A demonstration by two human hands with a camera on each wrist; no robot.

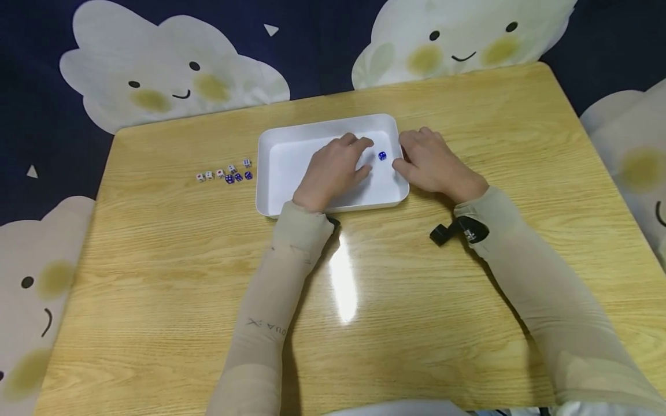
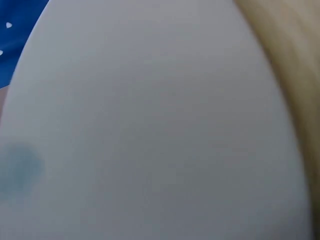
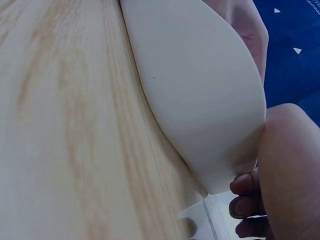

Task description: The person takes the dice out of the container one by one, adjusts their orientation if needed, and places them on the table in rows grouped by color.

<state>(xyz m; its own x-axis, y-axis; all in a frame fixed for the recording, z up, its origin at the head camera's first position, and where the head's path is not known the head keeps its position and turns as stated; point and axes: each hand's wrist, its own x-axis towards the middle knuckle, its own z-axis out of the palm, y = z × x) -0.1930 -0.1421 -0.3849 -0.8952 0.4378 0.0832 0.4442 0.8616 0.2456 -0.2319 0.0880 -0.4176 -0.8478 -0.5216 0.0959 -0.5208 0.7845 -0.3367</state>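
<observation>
A white rectangular tray (image 1: pixel 288 156) sits toward the back of the table. Inside it, near the right end, lies one blue die (image 1: pixel 382 156) with white pips. My left hand (image 1: pixel 332 172) hovers over the tray's middle, thumb and forefinger apart and pointing toward the die, nothing visible between them. At the tray's right end, my right hand (image 1: pixel 434 162) grips the wall. The right wrist view shows its thumb (image 3: pixel 290 165) at the rim and curled fingers below, against the tray wall (image 3: pixel 200 85). Only the tray's outer side (image 2: pixel 155 120) fills most of the left wrist view.
Left of the tray, several white dice (image 1: pixel 221 173) and several blue dice (image 1: pixel 238 177) lie in a loose cluster on the wooden table (image 1: pixel 171 277). A dark curtain with cloud prints (image 1: pixel 177 75) hangs behind the table. A black wrist camera (image 1: pixel 442 234) juts from the right sleeve.
</observation>
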